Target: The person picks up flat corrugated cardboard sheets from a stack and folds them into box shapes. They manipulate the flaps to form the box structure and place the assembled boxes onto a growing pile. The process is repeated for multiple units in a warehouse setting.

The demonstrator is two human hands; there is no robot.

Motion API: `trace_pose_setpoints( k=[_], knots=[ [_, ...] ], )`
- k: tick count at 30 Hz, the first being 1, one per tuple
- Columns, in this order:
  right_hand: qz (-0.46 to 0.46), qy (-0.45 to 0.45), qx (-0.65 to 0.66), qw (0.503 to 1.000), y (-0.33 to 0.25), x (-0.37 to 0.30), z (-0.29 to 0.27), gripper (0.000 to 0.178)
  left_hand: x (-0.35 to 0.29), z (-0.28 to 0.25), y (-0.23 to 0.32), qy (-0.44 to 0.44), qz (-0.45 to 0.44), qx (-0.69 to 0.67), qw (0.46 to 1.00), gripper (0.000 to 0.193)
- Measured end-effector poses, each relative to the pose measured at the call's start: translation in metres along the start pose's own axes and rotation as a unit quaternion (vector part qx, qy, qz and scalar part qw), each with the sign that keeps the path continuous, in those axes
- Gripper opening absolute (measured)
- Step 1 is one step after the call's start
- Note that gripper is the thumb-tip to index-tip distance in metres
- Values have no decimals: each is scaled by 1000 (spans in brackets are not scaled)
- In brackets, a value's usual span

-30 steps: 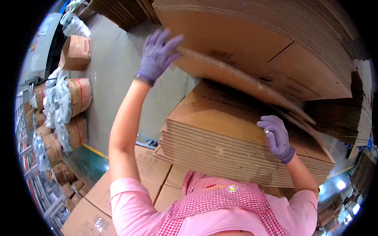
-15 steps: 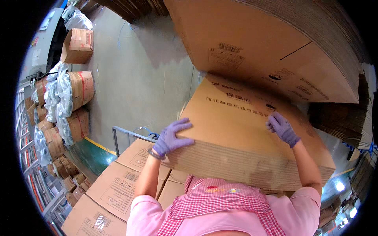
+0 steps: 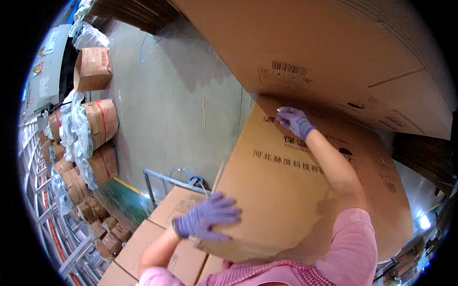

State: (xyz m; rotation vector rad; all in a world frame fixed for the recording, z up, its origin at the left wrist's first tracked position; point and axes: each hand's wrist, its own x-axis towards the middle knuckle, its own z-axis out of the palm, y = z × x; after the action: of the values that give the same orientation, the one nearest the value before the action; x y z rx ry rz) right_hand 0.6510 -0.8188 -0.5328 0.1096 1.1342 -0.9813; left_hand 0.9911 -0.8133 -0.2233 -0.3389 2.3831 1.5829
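i've got a big flat cardboard sheet point(image 3: 286, 190) lifted in front of me, tilted, w/ its printed face toward me. my left hand point(image 3: 207, 221), in a purple glove, is spread flat on the sheet's lower left corner, fingers splayed over the face, thumb side near the bottom edge. my right hand point(image 3: 295, 121), also purple-gloved, is up at the sheet's top edge, fingers curled over it, gripping. hands are well apart, one low left, one high right, both clamped on the same sheet. above and behind the sheet there's a big stack of folded cartons point(image 3: 334, 52) leaning overhead, w/ a barcode patch on the nearest one; the sheet's top edge sits just under it. below my left arm are flat taped boxes point(image 3: 157, 233) lying side by side. a metal frame point(image 3: 162, 183) w/ a blue loop on it stands just beyond them on the concrete floor point(image 3: 176, 105). far left, plastic-wrapped boxes point(image 3: 98, 124) are stacked in a row along a green strip, w/ one open box point(image 3: 93, 69) further up.
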Motion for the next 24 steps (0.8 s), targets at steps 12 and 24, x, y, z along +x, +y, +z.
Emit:
trace_pose_setpoints(
  k=[12,24],
  knots=[
    [0,-155,153,976,-19,117,49,21,17,-15,-2,28,15,5,999,55],
    [191,-333,-427,818,-217,-297,128,24,174,-219,23,386,175,462,779,53]
  ],
)
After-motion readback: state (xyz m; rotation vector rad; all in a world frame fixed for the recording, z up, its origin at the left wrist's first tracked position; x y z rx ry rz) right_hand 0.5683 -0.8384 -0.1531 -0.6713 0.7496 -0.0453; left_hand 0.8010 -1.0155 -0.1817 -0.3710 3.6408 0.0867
